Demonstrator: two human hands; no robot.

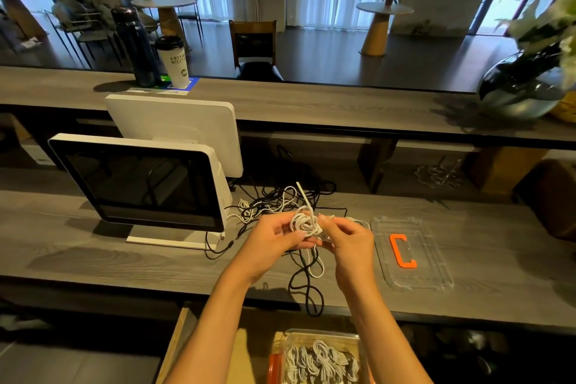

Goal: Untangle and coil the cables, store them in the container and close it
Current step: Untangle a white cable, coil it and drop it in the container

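Above the grey desk, my left hand (274, 238) and my right hand (347, 238) both grip a small white cable coil (304, 223). One stiff white end sticks up from the coil, and a white loop hangs down from it. Behind and below the hands lies a tangle of black and white cables (274, 201), with a black strand trailing over the desk's front edge. The clear container (321, 358) stands below the desk edge, open, with several coiled white cables inside. Its clear lid (411, 254), with an orange handle, lies flat on the desk to the right.
A white point-of-sale monitor (140, 184) stands on the desk at left. A raised counter (311, 103) runs behind, carrying a dark bottle (135, 47), a paper cup (173, 61) and, at right, a glass vase with flowers (526, 87).
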